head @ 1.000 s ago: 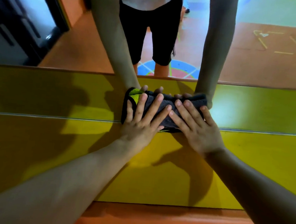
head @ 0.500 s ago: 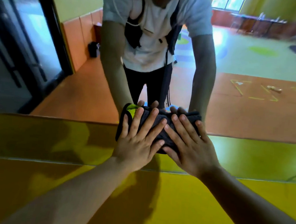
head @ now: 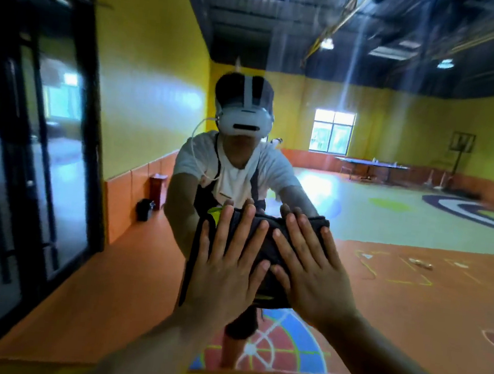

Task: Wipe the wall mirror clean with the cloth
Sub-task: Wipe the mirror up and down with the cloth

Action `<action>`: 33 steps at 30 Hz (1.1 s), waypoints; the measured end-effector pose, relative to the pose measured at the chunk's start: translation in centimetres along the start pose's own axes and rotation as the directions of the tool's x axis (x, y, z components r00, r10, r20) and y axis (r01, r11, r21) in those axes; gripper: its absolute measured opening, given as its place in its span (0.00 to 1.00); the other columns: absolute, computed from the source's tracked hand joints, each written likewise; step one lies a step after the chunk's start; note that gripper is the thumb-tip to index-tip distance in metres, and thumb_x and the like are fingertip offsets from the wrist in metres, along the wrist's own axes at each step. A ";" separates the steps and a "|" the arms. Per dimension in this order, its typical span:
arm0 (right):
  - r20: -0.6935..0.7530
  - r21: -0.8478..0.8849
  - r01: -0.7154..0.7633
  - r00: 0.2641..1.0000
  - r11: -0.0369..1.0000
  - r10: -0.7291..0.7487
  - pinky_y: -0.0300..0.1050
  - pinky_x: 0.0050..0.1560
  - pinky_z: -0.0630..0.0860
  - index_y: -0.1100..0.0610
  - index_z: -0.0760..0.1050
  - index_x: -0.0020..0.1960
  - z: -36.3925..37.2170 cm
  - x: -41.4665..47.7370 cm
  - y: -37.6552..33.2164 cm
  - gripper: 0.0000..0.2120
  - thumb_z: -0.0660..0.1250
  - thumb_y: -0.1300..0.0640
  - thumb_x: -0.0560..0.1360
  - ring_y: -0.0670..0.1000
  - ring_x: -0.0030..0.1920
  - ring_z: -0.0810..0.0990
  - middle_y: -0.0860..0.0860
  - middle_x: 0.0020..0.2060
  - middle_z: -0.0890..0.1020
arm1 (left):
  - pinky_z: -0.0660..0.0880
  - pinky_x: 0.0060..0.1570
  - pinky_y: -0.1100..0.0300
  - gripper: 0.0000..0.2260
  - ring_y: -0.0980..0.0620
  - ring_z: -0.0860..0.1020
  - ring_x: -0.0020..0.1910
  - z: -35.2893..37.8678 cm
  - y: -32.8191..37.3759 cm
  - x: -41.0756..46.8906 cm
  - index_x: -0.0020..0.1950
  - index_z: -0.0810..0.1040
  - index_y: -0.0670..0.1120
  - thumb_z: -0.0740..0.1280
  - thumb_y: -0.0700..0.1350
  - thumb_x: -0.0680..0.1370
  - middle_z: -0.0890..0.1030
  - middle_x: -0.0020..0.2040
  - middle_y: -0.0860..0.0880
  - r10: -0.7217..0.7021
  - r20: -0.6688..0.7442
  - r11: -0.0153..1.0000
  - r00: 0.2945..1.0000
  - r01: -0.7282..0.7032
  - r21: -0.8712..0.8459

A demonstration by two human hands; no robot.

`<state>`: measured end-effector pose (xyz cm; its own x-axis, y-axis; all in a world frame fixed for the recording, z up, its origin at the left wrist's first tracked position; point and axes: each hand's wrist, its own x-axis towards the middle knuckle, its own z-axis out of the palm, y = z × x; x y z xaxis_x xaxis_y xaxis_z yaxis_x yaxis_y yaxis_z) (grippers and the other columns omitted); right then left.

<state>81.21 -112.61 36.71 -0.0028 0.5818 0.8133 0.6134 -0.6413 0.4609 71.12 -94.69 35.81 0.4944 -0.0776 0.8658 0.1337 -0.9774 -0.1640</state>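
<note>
Left hand [head: 225, 269] flat, fingers straight and spread, pressing the cloth [head: 267, 250] onto the mirror [head: 420, 205] | right hand [head: 312, 279] just beside it, same flat press, thumbs close | both my arms stretched forward | do it well: even palm pressure, overlapping passes, cloth folded flat so no edge trails streaks

You'll find no text, label, brand, number or sign to read here; the whole frame is motion-blurred. The thin yellow line markings [head: 395, 271] on the orange floor at the right, and the red-and-blue painted floor circle [head: 286, 351] at lower centre, are only shapes, not letters.
</note>
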 end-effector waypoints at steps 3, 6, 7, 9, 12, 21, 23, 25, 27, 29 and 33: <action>-0.029 -0.006 -0.028 0.999 1.000 0.027 0.64 0.79 0.58 0.58 0.60 0.82 -1.7 4.2 2.3 0.27 0.54 0.47 0.86 0.60 0.82 0.58 0.59 0.82 0.59 | 0.55 0.78 0.35 0.28 0.38 0.49 0.83 -2.1 -0.8 5.0 0.85 0.51 0.48 0.49 0.58 0.87 0.51 0.85 0.45 0.010 -0.041 1.000 0.999 -0.010 0.021; -0.053 -0.013 -0.037 0.998 0.999 0.036 0.65 0.78 0.60 0.59 0.61 0.81 -3.1 7.7 4.5 0.28 0.55 0.47 0.86 0.60 0.82 0.57 0.59 0.82 0.58 | 0.56 0.77 0.35 0.28 0.38 0.50 0.83 -3.8 -1.8 9.3 0.85 0.54 0.49 0.49 0.58 0.86 0.52 0.85 0.45 0.034 -0.070 0.998 0.997 -0.030 0.063; -0.059 -0.020 -0.038 0.998 0.999 0.036 0.64 0.78 0.59 0.59 0.61 0.81 -3.5 8.8 5.2 0.28 0.54 0.47 0.86 0.59 0.82 0.57 0.58 0.82 0.58 | 0.56 0.77 0.35 0.28 0.38 0.51 0.83 -4.3 -2.0 10.6 0.84 0.55 0.49 0.49 0.58 0.86 0.53 0.85 0.45 0.039 -0.079 0.996 0.996 -0.033 0.082; -0.083 -0.049 -0.040 0.996 0.998 0.036 0.64 0.78 0.59 0.59 0.61 0.81 -4.2 11.0 6.4 0.28 0.54 0.47 0.86 0.59 0.82 0.57 0.58 0.82 0.58 | 0.54 0.78 0.36 0.28 0.39 0.51 0.83 -5.2 -2.4 13.1 0.84 0.56 0.49 0.49 0.58 0.86 0.54 0.85 0.45 0.046 -0.100 0.992 0.994 -0.034 0.120; -0.116 -0.096 -0.050 0.992 0.994 0.039 0.62 0.78 0.58 0.58 0.60 0.82 -5.4 14.3 8.3 0.28 0.52 0.46 0.87 0.58 0.82 0.56 0.57 0.83 0.58 | 0.50 0.79 0.37 0.27 0.39 0.51 0.83 -6.8 -2.8 16.8 0.84 0.57 0.49 0.48 0.58 0.86 0.54 0.84 0.45 0.045 -0.140 0.988 0.989 -0.024 0.153; -0.203 -0.140 -0.068 0.978 0.988 0.038 0.64 0.77 0.62 0.58 0.58 0.83 -8.7 24.2 14.7 0.27 0.50 0.46 0.87 0.57 0.83 0.56 0.57 0.83 0.57 | 0.52 0.79 0.36 0.27 0.39 0.48 0.83 -11.7 -4.0 27.7 0.85 0.53 0.50 0.44 0.58 0.86 0.51 0.85 0.45 0.018 -0.210 0.988 0.978 0.016 0.157; -0.210 -0.148 -0.073 0.977 0.986 0.041 0.64 0.77 0.61 0.57 0.57 0.83 -9.4 26.4 16.1 0.28 0.48 0.45 0.88 0.57 0.83 0.55 0.57 0.83 0.57 | 0.52 0.79 0.36 0.27 0.39 0.48 0.83 -12.6 -4.2 30.1 0.85 0.54 0.50 0.45 0.58 0.86 0.52 0.85 0.46 0.008 -0.238 0.988 0.971 0.029 0.150; -0.215 -0.163 -0.073 0.976 0.984 0.037 0.63 0.78 0.60 0.57 0.57 0.83 -10.0 28.5 17.4 0.28 0.45 0.44 0.88 0.56 0.83 0.54 0.56 0.83 0.57 | 0.53 0.79 0.37 0.27 0.39 0.49 0.83 -13.3 -4.5 32.3 0.84 0.55 0.51 0.47 0.58 0.86 0.53 0.85 0.46 -0.007 -0.268 0.988 0.963 0.047 0.145; -0.224 -0.180 -0.071 0.974 0.981 0.029 0.62 0.79 0.58 0.56 0.57 0.83 -10.8 30.3 18.6 0.28 0.45 0.44 0.87 0.55 0.83 0.53 0.56 0.83 0.56 | 0.53 0.79 0.37 0.27 0.39 0.50 0.83 -14.0 -4.7 34.3 0.84 0.57 0.51 0.48 0.58 0.86 0.54 0.85 0.46 -0.013 -0.302 0.988 0.953 0.059 0.141; -0.236 -0.186 -0.070 0.971 0.980 0.024 0.61 0.80 0.57 0.56 0.57 0.83 -11.5 32.2 19.8 0.28 0.46 0.44 0.87 0.55 0.83 0.53 0.55 0.83 0.56 | 0.54 0.79 0.37 0.27 0.40 0.50 0.83 -14.7 -5.0 36.4 0.84 0.58 0.51 0.50 0.58 0.85 0.54 0.85 0.47 -0.013 -0.328 0.989 0.945 0.061 0.137; -0.251 -0.184 -0.079 0.967 0.980 0.031 0.59 0.81 0.52 0.55 0.58 0.83 -12.7 36.1 22.3 0.29 0.44 0.43 0.87 0.54 0.83 0.54 0.54 0.83 0.57 | 0.53 0.79 0.37 0.27 0.40 0.50 0.83 -16.6 -5.6 40.8 0.84 0.58 0.51 0.49 0.58 0.85 0.54 0.85 0.47 -0.017 -0.351 0.988 0.936 0.069 0.138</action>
<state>84.77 -112.22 80.84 -0.1822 0.4174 0.8903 0.4560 -0.7663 0.4526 76.33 -95.64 79.87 0.1593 -0.1255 0.9792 0.2851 -0.9438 -0.1673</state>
